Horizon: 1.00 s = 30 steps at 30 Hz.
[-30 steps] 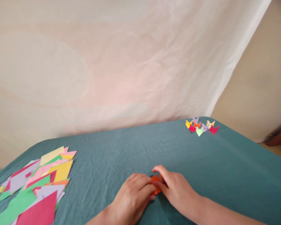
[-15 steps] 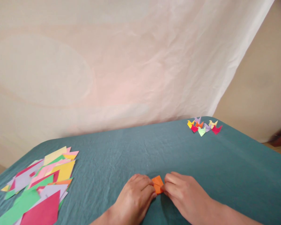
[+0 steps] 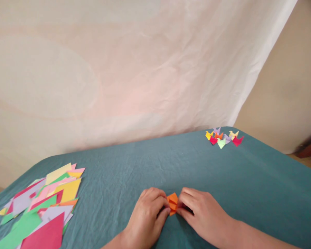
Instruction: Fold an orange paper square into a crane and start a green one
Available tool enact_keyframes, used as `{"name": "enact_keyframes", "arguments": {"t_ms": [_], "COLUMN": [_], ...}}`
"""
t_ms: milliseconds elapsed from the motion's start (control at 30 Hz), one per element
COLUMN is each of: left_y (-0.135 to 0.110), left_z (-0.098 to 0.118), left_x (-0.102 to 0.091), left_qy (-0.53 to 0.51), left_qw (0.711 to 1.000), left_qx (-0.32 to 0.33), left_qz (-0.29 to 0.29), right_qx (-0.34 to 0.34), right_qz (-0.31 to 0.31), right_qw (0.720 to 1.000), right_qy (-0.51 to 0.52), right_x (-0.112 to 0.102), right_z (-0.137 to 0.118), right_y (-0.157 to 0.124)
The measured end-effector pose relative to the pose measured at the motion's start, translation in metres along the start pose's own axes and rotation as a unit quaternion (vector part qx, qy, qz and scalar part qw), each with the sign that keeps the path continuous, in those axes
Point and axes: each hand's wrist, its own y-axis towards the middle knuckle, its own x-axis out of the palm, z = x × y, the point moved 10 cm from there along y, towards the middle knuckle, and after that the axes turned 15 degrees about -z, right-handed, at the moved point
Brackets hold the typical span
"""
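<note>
A small piece of folded orange paper (image 3: 173, 203) is held between my two hands, low in the middle of the head view. Its flaps stand partly raised, with creases across it. My left hand (image 3: 150, 212) pinches its left edge between thumb and fingers. On the opposite edge, the thumb and fingertips of my right hand (image 3: 200, 212) are closed on the paper. The fingers cover both side edges of the piece.
Loose sheets of coloured paper (image 3: 48, 230) lie in an overlapping pile at the left. Several small folded paper birds (image 3: 221, 143) stand at the table's far right corner. A dark green cloth (image 3: 124, 166) covers the table, and a pale sheet (image 3: 134, 76) hangs behind it.
The orange paper went from lying flat and square to narrower, with its flaps lifted. Both hands have shifted their pinch slightly, and the view has turned a little.
</note>
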Motion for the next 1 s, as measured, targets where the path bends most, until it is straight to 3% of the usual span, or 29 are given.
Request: {"name": "enact_keyframes", "arguments": {"t_ms": [267, 500, 1000], "left_y": [0.001, 0.002, 0.003], "left_z": [-0.005, -0.013, -0.014], "left_x": [-0.002, 0.001, 0.004], "left_qy": [-0.022, -0.016, -0.006], "left_qw": [0.999, 0.996, 0.994], "left_qx": [-0.041, -0.084, -0.112], "left_qz": [-0.003, -0.013, -0.018], "right_qx": [-0.002, 0.036, 0.07], "right_qz": [0.006, 0.017, 0.022], "right_qw": [1.0, 0.998, 0.997], "right_qy": [0.009, 0.056, 0.026], "right_x": [-0.001, -0.002, -0.001], "right_z": [-0.001, 0.009, 0.016], "right_y": [0.001, 0.003, 0.006]}}
